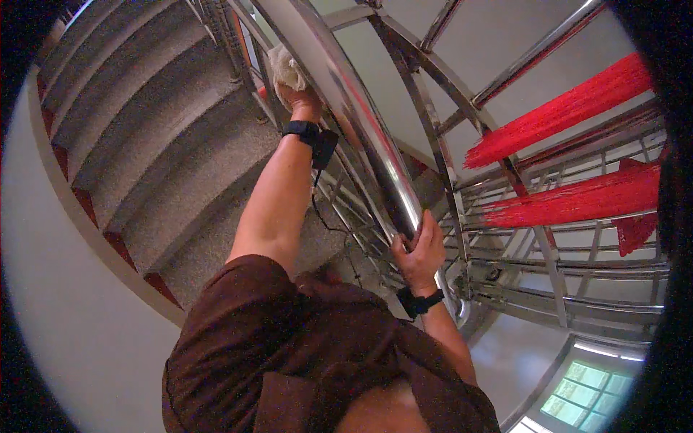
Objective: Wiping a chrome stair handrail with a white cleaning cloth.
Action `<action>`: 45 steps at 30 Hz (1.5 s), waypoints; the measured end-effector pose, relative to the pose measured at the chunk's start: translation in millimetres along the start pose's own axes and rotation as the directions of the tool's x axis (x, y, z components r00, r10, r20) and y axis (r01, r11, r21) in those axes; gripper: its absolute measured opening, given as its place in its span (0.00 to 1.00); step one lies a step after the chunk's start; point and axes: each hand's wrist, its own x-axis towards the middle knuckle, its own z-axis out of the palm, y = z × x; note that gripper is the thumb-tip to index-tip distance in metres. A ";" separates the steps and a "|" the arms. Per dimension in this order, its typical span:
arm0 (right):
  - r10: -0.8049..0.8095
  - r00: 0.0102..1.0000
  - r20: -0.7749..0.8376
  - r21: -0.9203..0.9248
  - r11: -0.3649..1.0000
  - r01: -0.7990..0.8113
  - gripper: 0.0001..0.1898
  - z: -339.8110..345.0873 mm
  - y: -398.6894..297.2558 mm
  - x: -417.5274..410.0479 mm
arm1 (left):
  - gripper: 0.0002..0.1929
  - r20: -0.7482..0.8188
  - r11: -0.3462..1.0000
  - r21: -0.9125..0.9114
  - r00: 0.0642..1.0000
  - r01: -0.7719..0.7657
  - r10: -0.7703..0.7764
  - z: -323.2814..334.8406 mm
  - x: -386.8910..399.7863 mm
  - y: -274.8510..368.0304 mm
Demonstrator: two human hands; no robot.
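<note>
My left hand (299,100) reaches far forward along the inner side of a curved staircase. It holds a crumpled whitish cloth (287,66) against the railing, beside the thick polished metal handrail (346,97). The fingers are partly hidden by the cloth. Nearer my body, my right hand (421,254) is wrapped around the same handrail, thumb on one side and fingers on the other. Each wrist wears a black strap; a small black device (325,149) with a thin cable (319,211) hangs at the left one.
Grey speckled stair steps (178,135) curve along the left, bordered by a pale wall (59,260). Metal railing bars (433,124) stand beyond the handrail. Two red tassels (563,113) hang at the right. A gridded window (587,389) shows at lower right.
</note>
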 end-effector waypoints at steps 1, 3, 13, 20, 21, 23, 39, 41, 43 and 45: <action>0.011 1.000 0.006 0.002 1.000 -0.011 0.40 0.3 0.2 -1.0 | 0.23 0.019 0.998 -0.035 0.999 0.046 -0.045 1.8 -0.6 4.6; 0.013 1.000 0.001 0.008 1.000 -0.013 0.41 1.0 -0.5 -2.0 | 0.22 0.113 0.982 -0.112 0.984 0.151 -0.138 1.2 1.0 17.4; 0.008 1.000 0.006 0.034 0.999 -0.009 0.41 0.5 4.6 -6.4 | 0.16 0.279 0.678 0.729 0.865 0.092 -0.417 -18.5 29.6 40.8; 0.014 0.998 0.053 0.106 0.994 -0.020 0.39 -27.3 -14.5 16.1 | 0.19 0.339 0.883 0.451 0.889 0.132 -0.306 -59.4 62.6 -30.5; -0.003 0.999 0.050 0.124 0.992 -0.003 0.39 -33.8 -22.1 24.4 | 0.20 0.345 0.895 0.408 0.877 0.181 -0.335 -58.7 62.1 -30.9; -0.033 0.999 0.040 0.151 0.988 0.027 0.38 -42.2 -39.7 45.4 | 0.20 0.385 0.891 0.393 0.839 0.227 -0.384 -50.9 52.5 -21.9; -0.349 0.929 -0.120 0.073 0.930 0.359 0.35 5.9 -72.2 120.9 | 0.20 0.515 0.813 0.546 0.846 -0.201 -0.137 -47.5 52.7 -3.5; -0.336 0.932 -0.132 0.023 0.939 0.342 0.35 6.4 -70.8 119.2 | 0.20 0.553 0.570 0.725 0.820 -0.387 -0.146 -24.9 38.6 12.1; -0.329 0.933 -0.148 0.021 0.942 0.335 0.35 5.8 -72.1 119.7 | 0.21 0.588 0.375 0.777 0.796 -0.506 -0.144 -5.6 27.7 38.3; -0.293 0.942 -0.164 0.076 0.948 0.308 0.35 5.1 -73.0 120.6 | 0.23 0.583 0.430 0.755 0.807 -0.495 -0.095 -7.5 24.8 38.7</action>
